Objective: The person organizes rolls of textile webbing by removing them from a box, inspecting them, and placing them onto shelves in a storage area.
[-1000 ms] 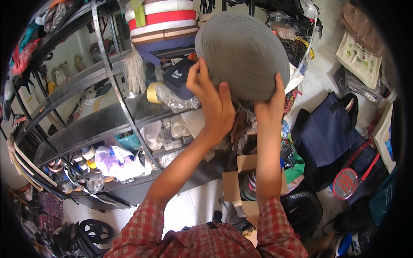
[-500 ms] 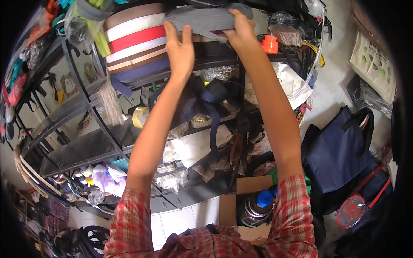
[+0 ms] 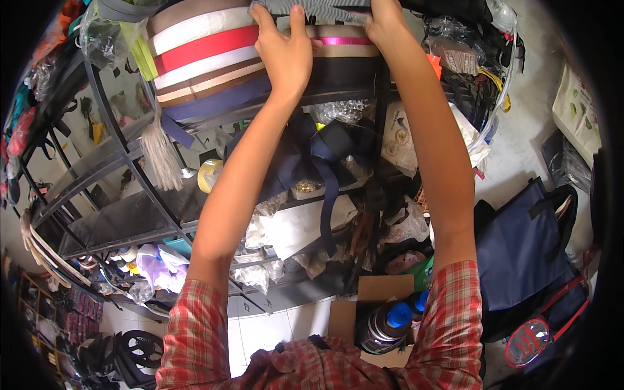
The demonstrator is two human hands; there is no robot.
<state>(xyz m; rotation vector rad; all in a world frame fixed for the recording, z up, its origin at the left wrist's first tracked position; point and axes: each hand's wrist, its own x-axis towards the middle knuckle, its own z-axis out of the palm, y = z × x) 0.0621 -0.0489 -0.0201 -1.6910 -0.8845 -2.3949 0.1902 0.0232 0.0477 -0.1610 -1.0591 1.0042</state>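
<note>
Both arms reach up to a grey roll of ribbed webbing (image 3: 325,9), cut off by the top edge of the view, above a shelf of stacked rolls. My left hand (image 3: 286,55) grips its left end, thumb and fingers up against it. My right hand (image 3: 389,26) holds its right end, with the fingertips partly out of view. Just below the roll lie beige rolls with a shiny pink band (image 3: 344,41) and a black roll (image 3: 344,75). Left of my left hand stand stacked webbing rolls in brown, white, red (image 3: 208,51) and navy (image 3: 211,101).
A black metal rack (image 3: 140,166) holds plastic bags, a roll of yellow tape (image 3: 208,174) and a navy strap roll (image 3: 335,140). An open cardboard box (image 3: 383,286) with blue-capped bottles (image 3: 398,315) stands below. A navy bag (image 3: 523,250) hangs at right.
Both hands have moved up and slightly right with the grey roll, which now partly leaves the top of the view. The beige rolls and pink band beneath it are uncovered.
</note>
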